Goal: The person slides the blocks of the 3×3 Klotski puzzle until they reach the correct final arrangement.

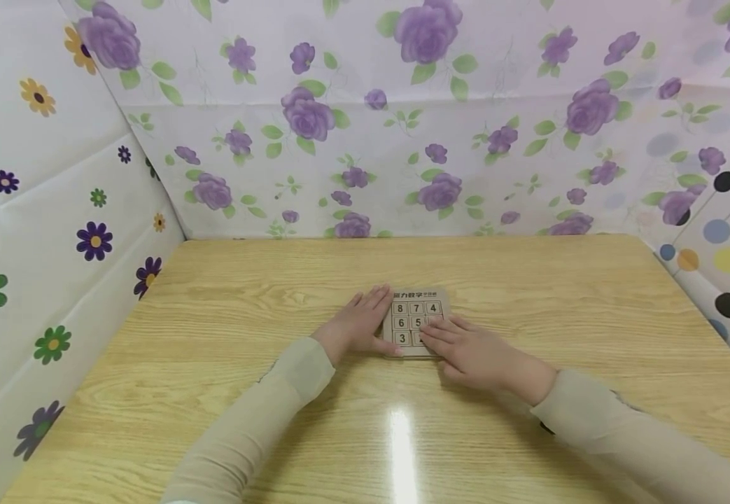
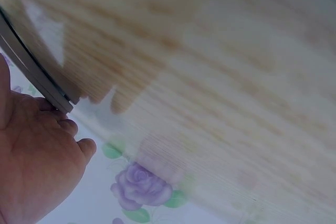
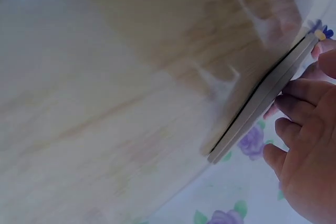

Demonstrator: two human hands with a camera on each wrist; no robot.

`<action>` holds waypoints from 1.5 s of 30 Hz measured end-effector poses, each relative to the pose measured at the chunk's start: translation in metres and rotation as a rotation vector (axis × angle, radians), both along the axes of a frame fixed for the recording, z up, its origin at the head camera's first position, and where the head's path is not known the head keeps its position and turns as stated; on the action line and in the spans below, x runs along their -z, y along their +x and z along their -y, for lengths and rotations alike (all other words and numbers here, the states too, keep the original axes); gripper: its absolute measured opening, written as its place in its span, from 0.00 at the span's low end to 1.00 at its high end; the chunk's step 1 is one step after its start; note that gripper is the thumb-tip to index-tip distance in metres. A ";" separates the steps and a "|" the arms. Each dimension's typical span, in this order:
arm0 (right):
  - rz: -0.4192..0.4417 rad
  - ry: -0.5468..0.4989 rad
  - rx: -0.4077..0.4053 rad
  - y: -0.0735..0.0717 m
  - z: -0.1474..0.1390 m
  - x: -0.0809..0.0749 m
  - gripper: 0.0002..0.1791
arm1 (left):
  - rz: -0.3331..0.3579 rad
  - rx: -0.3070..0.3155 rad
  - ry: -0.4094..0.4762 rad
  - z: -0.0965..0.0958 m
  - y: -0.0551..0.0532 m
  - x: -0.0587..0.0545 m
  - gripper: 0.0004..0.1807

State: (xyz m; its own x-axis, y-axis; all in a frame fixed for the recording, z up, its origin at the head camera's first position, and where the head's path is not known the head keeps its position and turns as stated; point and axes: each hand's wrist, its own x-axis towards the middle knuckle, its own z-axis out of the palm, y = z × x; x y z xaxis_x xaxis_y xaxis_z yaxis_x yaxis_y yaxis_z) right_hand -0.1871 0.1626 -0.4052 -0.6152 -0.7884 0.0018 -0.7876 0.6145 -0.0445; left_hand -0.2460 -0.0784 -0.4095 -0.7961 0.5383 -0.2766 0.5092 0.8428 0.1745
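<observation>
A square sliding number puzzle [image 1: 416, 294] lies flat on the wooden table. Its visible tiles read 8, 7, 4 along the top row, with 6, 5 and 3 below. My left hand [image 1: 365, 325] holds the puzzle's left side, thumb at the lower left corner and fingers by the upper left. Over the lower right tiles, my right hand [image 1: 474, 350] rests extended fingers, hiding some numbers. In the left wrist view, the puzzle's edge [image 2: 37, 66] meets the left hand [image 2: 42, 156]. The right wrist view shows the edge [image 3: 262, 95] beside the right hand's [image 3: 310, 135] fingers.
The wooden table [image 1: 264, 280] reaches back to a purple-flowered cloth wall [image 1: 352, 140]. A daisy-patterned sheet [image 1: 43, 210] borders it on the left, and a dotted sheet [image 1: 717, 210] on the right. A light reflection shines on the near tabletop.
</observation>
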 end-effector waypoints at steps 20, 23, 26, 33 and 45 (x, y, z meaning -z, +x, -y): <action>0.011 0.053 0.136 -0.014 -0.005 0.007 0.30 | -0.003 -0.001 0.005 0.001 0.003 0.004 0.63; 0.008 0.067 0.134 -0.012 -0.007 0.009 0.30 | -0.003 0.001 0.010 0.001 0.003 0.005 0.63; 0.022 0.055 0.124 -0.006 -0.009 0.008 0.30 | -0.005 -0.003 0.014 0.001 0.001 0.006 0.63; 0.009 0.041 0.098 0.009 -0.011 0.006 0.31 | -0.003 -0.009 0.008 0.001 -0.002 0.007 0.63; 0.024 0.033 0.111 0.002 -0.012 0.000 0.31 | -0.007 0.000 0.004 0.000 -0.002 0.004 0.63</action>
